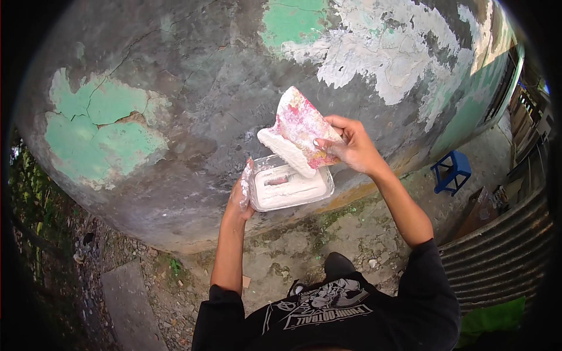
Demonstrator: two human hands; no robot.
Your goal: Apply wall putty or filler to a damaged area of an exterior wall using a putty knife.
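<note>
My left hand point(242, 190), its fingers smeared with white, grips the left side of a clear rectangular plastic container point(294, 206). White putty point(307, 188) spreads over the container's bottom, with a scraped streak in its middle. In my right hand point(355, 147) is a flat spreader point(307, 124), a stiff-looking sheet stained pink, yellow and white, pinched with the thumb on its near face. A thick roll of putty point(285, 152) clings along the spreader's lower left edge. That edge hangs over the container's far side; whether it touches the rim I cannot tell.
In front stands a grey, cracked wall point(205, 111) with peeling green paint point(105, 137) and a white-coated patch point(380, 55). A blue stool point(452, 172) is at the right, beyond a corrugated sheet point(497, 251). Rubble and a concrete slab point(130, 304) lie on the ground.
</note>
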